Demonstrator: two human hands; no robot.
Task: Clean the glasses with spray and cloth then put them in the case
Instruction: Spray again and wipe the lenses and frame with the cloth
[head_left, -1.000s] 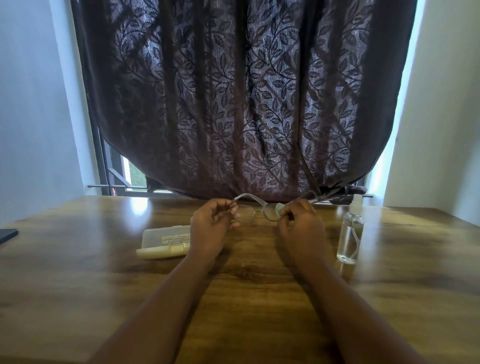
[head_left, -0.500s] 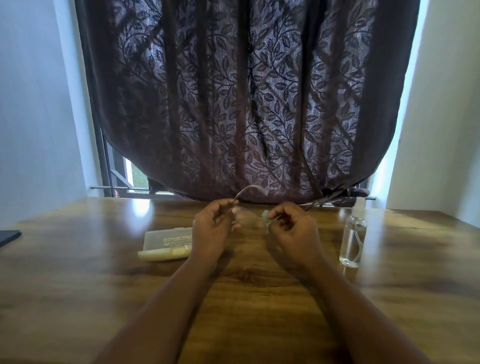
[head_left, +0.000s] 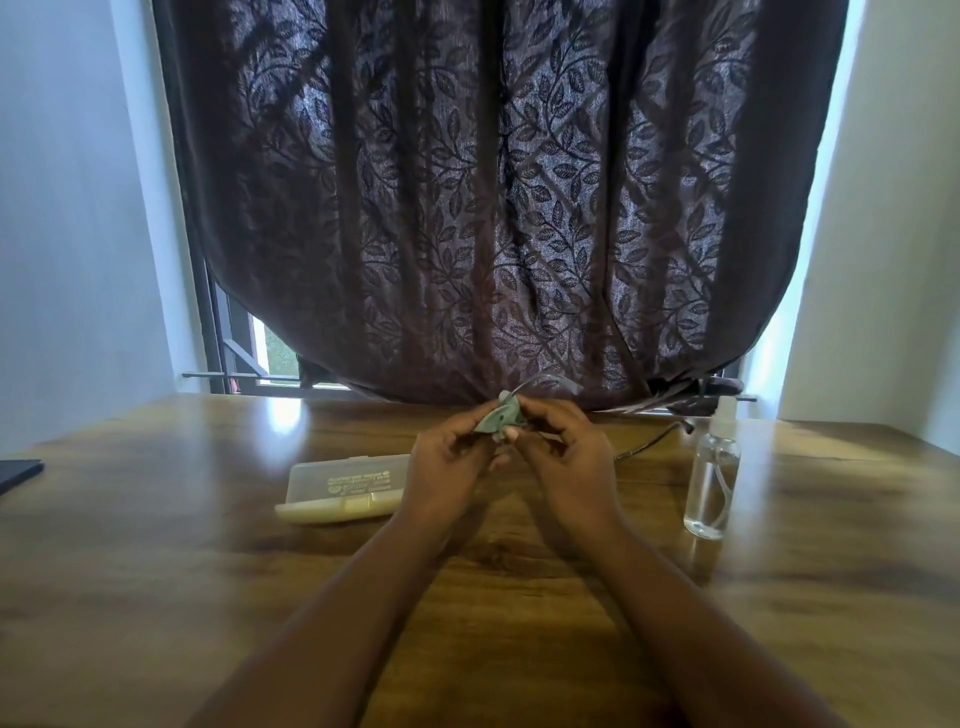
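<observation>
Both hands meet above the middle of the wooden table (head_left: 156, 545). My left hand (head_left: 447, 462) grips the thin-framed glasses (head_left: 545, 382); one temple arcs up behind the hands and the other sticks out to the right. The lenses are hidden by fingers and cloth. My right hand (head_left: 563, 449) pinches a small grey-green cloth (head_left: 496, 418) against the glasses, close to my left fingertips. A pale, closed glasses case (head_left: 343, 488) lies on the table just left of my left hand. A clear spray bottle (head_left: 711, 478) stands upright to the right of my right hand.
A dark leaf-patterned curtain (head_left: 493, 208) hangs right behind the table's far edge. A dark flat object (head_left: 18, 473) pokes in at the left edge of the table. White walls close in on both sides.
My right hand has moved left with the cloth, from the right lens to beside my left fingertips. The glasses have turned, so one temple now points right. Case and bottle have not moved.
</observation>
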